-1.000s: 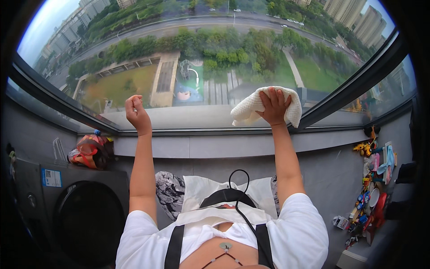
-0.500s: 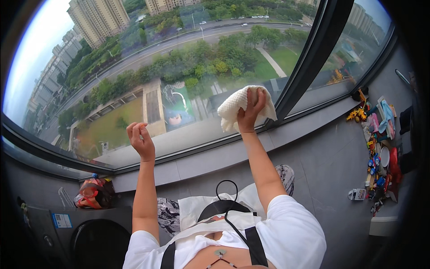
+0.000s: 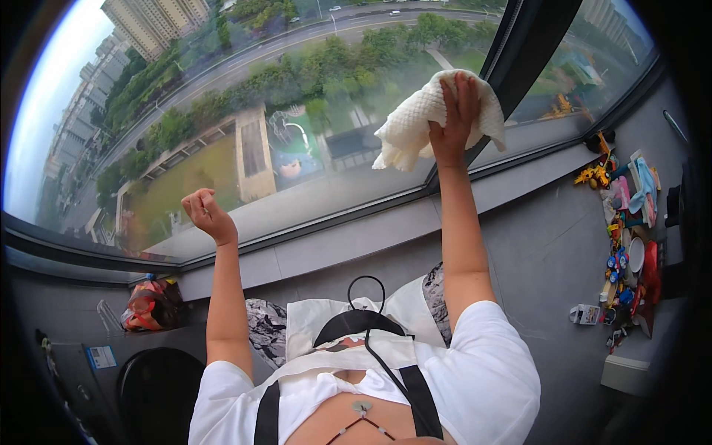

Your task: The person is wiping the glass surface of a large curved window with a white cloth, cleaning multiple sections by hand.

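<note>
Left hand (image 3: pixel 210 216) curled; white cloth (image 3: pixel 411 122) at its two o'clock, under the right hand (image 3: pixel 457 122).
From here I see nothing in that loosely closed left hand; the bunched white cloth stretches roughly eight to two o'clock, gripped by the nearer right hand.

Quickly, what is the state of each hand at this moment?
Left hand: loosely closed, nothing seen in it.
Right hand: holding the white cloth, fingers over it.
</note>
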A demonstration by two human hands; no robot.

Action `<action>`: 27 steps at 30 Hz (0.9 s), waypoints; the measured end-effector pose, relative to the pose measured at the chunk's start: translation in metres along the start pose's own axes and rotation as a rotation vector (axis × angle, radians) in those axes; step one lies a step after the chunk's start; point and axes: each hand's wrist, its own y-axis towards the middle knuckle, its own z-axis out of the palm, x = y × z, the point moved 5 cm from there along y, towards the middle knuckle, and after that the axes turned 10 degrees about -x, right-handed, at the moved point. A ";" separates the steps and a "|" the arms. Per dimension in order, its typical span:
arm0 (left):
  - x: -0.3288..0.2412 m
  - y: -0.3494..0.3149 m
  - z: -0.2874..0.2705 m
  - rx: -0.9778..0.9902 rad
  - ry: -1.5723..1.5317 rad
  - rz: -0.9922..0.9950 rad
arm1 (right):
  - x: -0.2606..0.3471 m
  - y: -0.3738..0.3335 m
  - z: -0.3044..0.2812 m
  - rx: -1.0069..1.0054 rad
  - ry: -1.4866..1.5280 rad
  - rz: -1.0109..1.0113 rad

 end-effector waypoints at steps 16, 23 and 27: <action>0.013 -0.002 -0.002 -0.009 0.020 -0.263 | -0.030 -0.100 0.001 0.115 -0.016 0.042; 0.003 -0.010 -0.004 -0.088 0.140 -0.232 | 0.013 -0.211 0.019 0.358 -0.043 0.127; -0.002 -0.017 0.011 -0.077 0.037 -0.267 | 0.024 -0.228 0.028 0.361 -0.030 0.131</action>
